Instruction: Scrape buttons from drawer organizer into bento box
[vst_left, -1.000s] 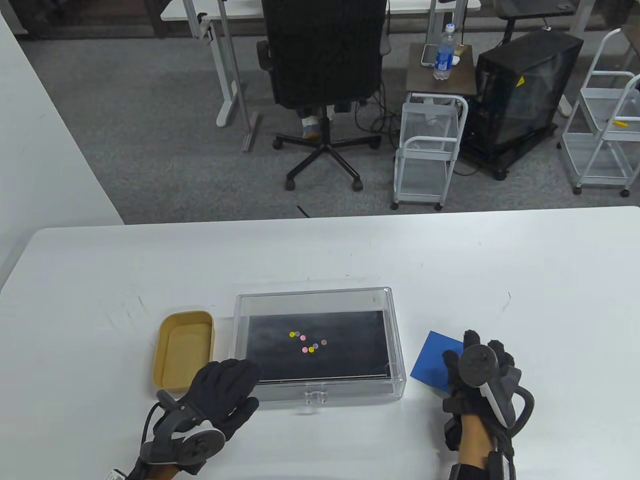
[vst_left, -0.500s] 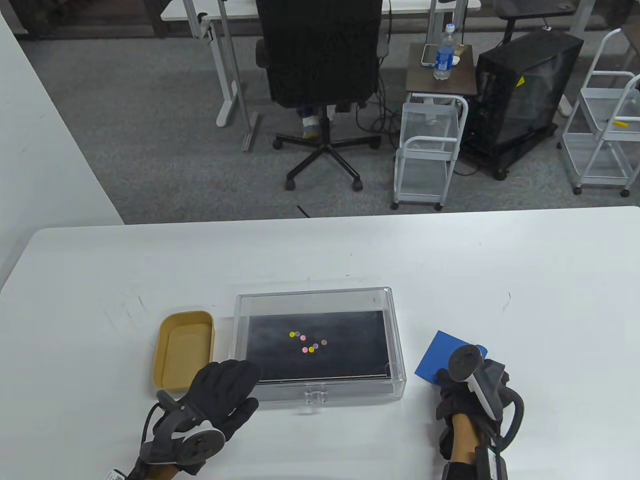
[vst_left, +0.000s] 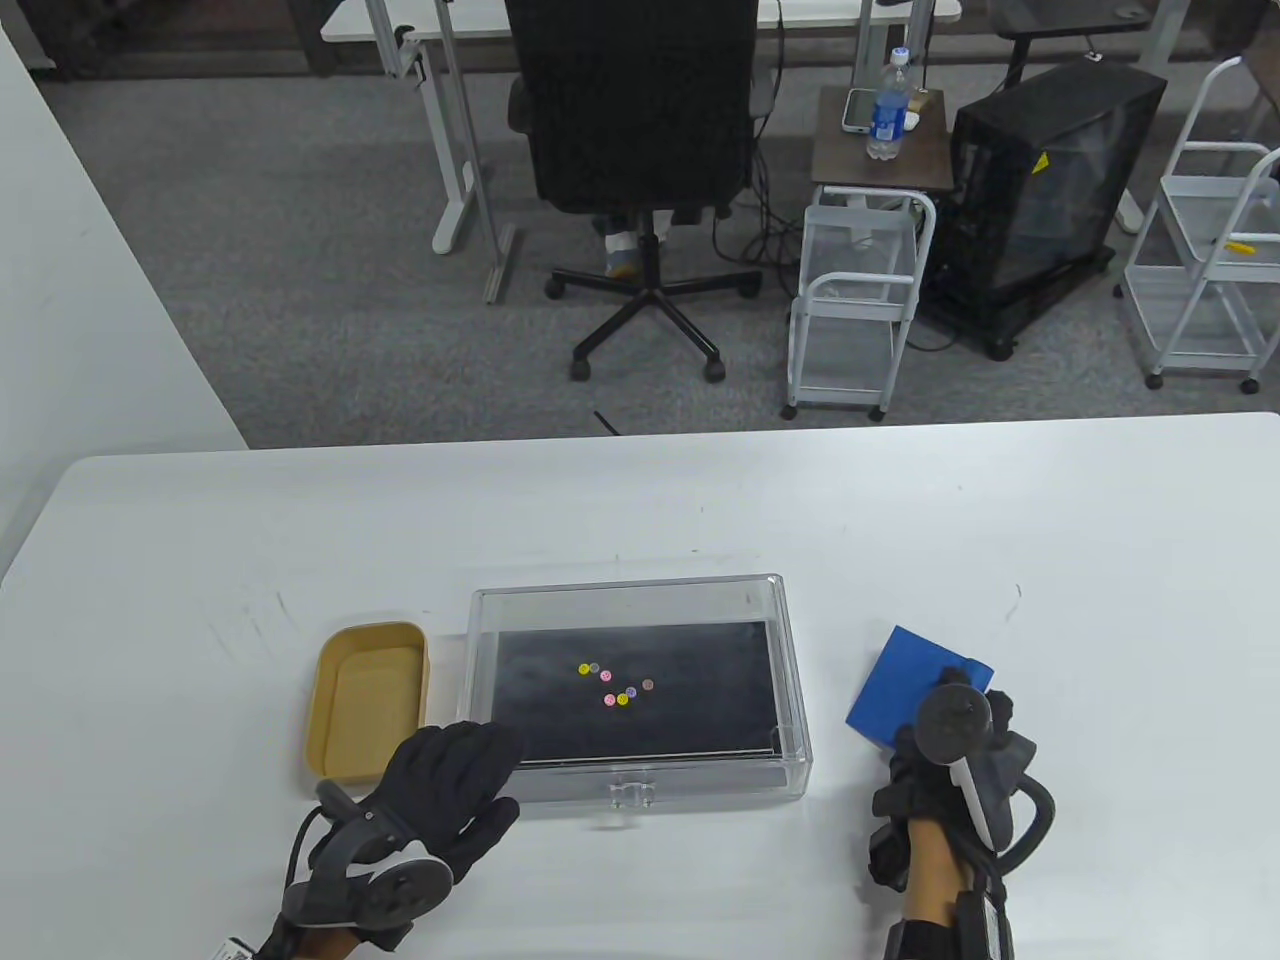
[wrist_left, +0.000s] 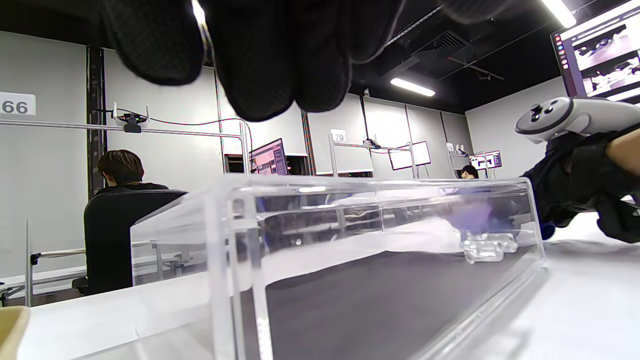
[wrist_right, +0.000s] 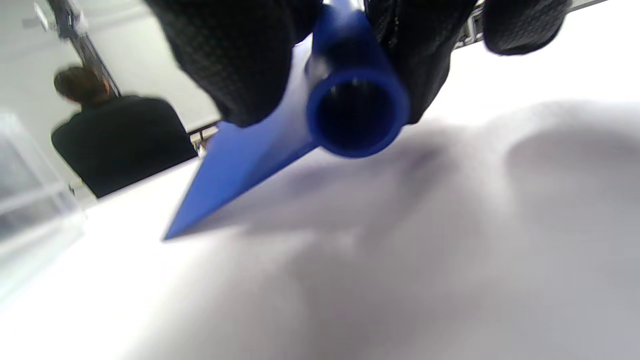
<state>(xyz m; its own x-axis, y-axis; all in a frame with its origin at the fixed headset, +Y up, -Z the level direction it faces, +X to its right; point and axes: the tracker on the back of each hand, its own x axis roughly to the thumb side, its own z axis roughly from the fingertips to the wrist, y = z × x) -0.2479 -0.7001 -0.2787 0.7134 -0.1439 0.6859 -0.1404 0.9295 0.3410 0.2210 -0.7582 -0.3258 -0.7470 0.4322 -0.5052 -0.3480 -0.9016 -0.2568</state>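
Observation:
A clear drawer organizer (vst_left: 790, 640) with a black floor holds several small coloured buttons (vst_left: 612, 686) near its middle. A tan bento box (vst_left: 325, 700) stands open just left of it. My left hand (vst_left: 445, 790) rests flat against the organizer's near-left corner; the left wrist view shows its fingers (wrist_left: 260, 55) above the clear wall (wrist_left: 320, 200). My right hand (vst_left: 950, 760) grips a blue scraper (vst_left: 915, 685) by its round handle (wrist_right: 356, 107), right of the organizer, the blade lifted off the table.
The white table (vst_left: 640, 500) extends far beyond the organizer. Past its far edge are an office chair (vst_left: 640, 120), a wire cart (vst_left: 860, 300) and a computer case (vst_left: 1040, 190).
My right hand closed around the blue scraper and raised it, shifting the blade slightly right and away. My left hand stayed on the organizer.

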